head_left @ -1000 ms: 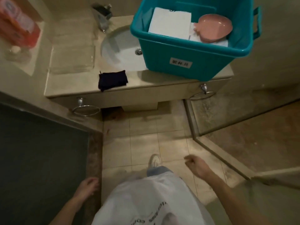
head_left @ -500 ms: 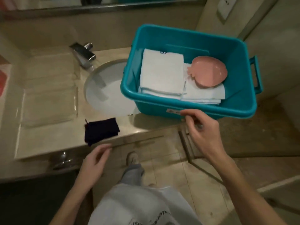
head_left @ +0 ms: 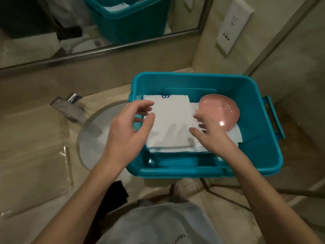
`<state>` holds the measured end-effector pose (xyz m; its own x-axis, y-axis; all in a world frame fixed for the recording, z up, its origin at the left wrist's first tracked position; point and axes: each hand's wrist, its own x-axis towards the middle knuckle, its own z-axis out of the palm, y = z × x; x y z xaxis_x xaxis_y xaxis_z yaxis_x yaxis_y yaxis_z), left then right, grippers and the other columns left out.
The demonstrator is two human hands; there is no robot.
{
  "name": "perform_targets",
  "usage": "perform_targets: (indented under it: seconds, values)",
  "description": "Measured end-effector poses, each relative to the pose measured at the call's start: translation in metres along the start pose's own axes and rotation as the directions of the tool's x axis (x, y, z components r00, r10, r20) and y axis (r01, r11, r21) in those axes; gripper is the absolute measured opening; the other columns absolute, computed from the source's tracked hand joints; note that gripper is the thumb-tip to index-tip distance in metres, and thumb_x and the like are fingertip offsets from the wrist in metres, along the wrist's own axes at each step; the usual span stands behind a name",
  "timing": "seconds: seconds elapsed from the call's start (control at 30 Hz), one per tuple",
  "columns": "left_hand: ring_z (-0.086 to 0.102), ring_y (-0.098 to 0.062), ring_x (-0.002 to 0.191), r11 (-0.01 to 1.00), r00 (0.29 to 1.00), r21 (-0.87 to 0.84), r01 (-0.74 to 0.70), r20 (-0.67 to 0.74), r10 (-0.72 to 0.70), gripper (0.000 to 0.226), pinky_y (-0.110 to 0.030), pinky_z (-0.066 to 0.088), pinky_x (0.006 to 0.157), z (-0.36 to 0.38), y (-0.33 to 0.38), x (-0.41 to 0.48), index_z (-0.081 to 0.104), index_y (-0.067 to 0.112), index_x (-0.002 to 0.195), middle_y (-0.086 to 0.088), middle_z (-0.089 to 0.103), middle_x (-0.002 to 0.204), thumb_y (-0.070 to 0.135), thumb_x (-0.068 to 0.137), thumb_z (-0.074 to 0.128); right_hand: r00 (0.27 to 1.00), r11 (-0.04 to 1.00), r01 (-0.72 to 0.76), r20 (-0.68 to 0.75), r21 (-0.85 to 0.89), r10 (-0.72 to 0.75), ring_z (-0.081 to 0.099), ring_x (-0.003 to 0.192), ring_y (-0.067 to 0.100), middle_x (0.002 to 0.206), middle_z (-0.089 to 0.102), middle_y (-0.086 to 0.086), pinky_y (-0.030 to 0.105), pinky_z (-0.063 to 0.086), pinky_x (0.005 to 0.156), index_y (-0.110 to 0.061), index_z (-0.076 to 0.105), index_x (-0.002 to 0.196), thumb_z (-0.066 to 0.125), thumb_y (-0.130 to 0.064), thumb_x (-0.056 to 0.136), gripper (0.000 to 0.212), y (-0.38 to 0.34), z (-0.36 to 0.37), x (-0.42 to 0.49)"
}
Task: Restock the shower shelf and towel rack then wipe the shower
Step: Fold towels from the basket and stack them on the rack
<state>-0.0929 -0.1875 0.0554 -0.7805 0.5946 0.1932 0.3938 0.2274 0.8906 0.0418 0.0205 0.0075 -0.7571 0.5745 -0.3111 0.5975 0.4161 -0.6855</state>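
A teal plastic bin (head_left: pixel 260 155) sits on the vanity counter, partly over the sink. Inside it lie folded white towels (head_left: pixel 172 124), the top one with a blue mark at its far edge. A pink dish (head_left: pixel 221 110) rests on the towels at the right. My left hand (head_left: pixel 128 127) hovers over the bin's left rim beside the top towel, fingers apart and curled. My right hand (head_left: pixel 209 134) reaches into the bin over the towels' right side, just in front of the pink dish, fingers spread. Neither hand holds anything.
A white round sink (head_left: pixel 95 138) with a chrome tap (head_left: pixel 68 108) lies left of the bin. A clear tray (head_left: pixel 35 166) sits on the counter at far left. A dark cloth (head_left: pixel 114 194) lies by the counter's front edge. Mirror behind; wall socket (head_left: pixel 232 23) top right.
I have stepped up to the counter and the view has risen over the bin. Both hands lifted from below the counter edge to over the towels inside the bin.
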Motion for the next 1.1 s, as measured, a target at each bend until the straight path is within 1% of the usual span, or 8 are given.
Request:
perform_targets:
  seconds: [0.1,0.17,0.23,0.33,0.5,0.73,1.0,1.1]
  values:
    - [0.056,-0.008,0.122,0.978,0.964,0.111,0.178,0.179,-0.196,0.038,-0.036,0.047,0.105,0.036,-0.006,0.033,0.053,0.033,0.131,0.014,0.058,0.135,0.041,0.095,0.06,0.997,0.999,-0.021,0.077,-0.044,0.025,0.047,0.134,0.021,0.152,0.042,0.006,0.04,0.042,0.109,-0.019,0.037,0.149,0.063,-0.035,0.094,0.063,-0.003,-0.001,0.033]
    - [0.045,-0.018,0.135,0.86,0.894,0.506,0.066,0.352,-0.276,0.058,-0.039,0.04,0.11,0.056,-0.012,0.049,0.038,0.031,0.147,0.004,0.04,0.154,0.051,0.095,0.053,0.994,0.998,-0.013,0.109,-0.057,0.019,0.048,0.134,0.024,0.154,0.04,0.008,0.038,0.046,0.102,-0.019,0.031,0.152,0.063,-0.036,0.094,0.068,-0.006,-0.002,0.055]
    - [0.033,-0.026,0.144,0.708,0.813,0.706,0.002,0.412,-0.412,0.066,-0.043,0.035,0.111,0.073,-0.013,0.061,0.028,0.028,0.153,-0.004,0.027,0.161,0.055,0.096,0.049,0.989,0.996,0.024,0.145,-0.086,-0.011,0.045,0.137,0.025,0.156,0.037,0.009,0.035,0.042,0.102,-0.017,0.026,0.154,0.061,-0.034,0.095,0.07,-0.009,-0.005,0.077]
    - [0.034,-0.029,0.142,0.64,0.756,0.759,0.118,0.349,-0.554,0.058,-0.045,0.037,0.107,0.091,-0.022,0.072,0.037,0.024,0.146,-0.009,0.031,0.157,0.054,0.097,0.047,0.98,0.986,0.085,0.189,-0.146,-0.057,0.04,0.139,0.028,0.157,0.033,0.008,0.038,0.036,0.11,-0.015,0.022,0.154,0.06,-0.034,0.095,0.072,-0.012,-0.011,0.104]
    - [0.035,-0.025,0.138,0.59,0.804,0.796,0.133,0.262,-0.534,0.044,-0.043,0.034,0.108,0.102,-0.038,0.071,0.048,0.028,0.134,-0.003,0.036,0.15,0.052,0.097,0.049,0.96,0.978,0.056,0.281,-0.2,0.003,0.047,0.132,0.034,0.147,0.047,0.015,0.039,0.041,0.104,-0.01,0.028,0.149,0.059,-0.038,0.095,0.068,-0.009,-0.013,0.139]
    - [-0.023,-0.034,0.151,0.436,0.731,0.899,-0.051,0.331,-0.596,0.085,-0.048,-0.006,0.125,0.125,-0.054,0.038,-0.017,0.013,0.158,-0.022,-0.027,0.161,0.053,0.101,0.033,0.969,0.922,0.084,0.248,-0.378,0.013,0.052,0.117,0.039,0.124,0.058,0.02,0.042,0.043,0.09,-0.007,0.036,0.127,0.058,-0.045,0.092,0.056,-0.005,-0.002,0.158]
    - [-0.024,-0.03,0.151,0.531,0.76,0.847,-0.006,0.35,-0.548,0.082,-0.045,-0.008,0.125,0.121,-0.06,0.035,-0.01,0.015,0.16,-0.019,-0.025,0.163,0.05,0.102,0.037,0.971,0.965,0.047,0.24,-0.259,0.017,0.048,0.122,0.038,0.13,0.054,0.02,0.041,0.042,0.095,-0.003,0.04,0.127,0.063,-0.045,0.089,0.061,-0.003,0.006,0.153]
    - [0.025,-0.02,0.151,0.79,0.87,0.548,0.274,0.208,-0.447,0.052,-0.035,0.021,0.123,0.117,-0.051,0.047,0.046,0.027,0.146,-0.002,0.034,0.16,0.044,0.099,0.054,0.967,0.955,0.04,0.253,-0.294,0.038,0.047,0.122,0.037,0.13,0.053,0.019,0.039,0.04,0.095,-0.005,0.049,0.124,0.063,-0.048,0.086,0.058,-0.003,0.004,0.154]
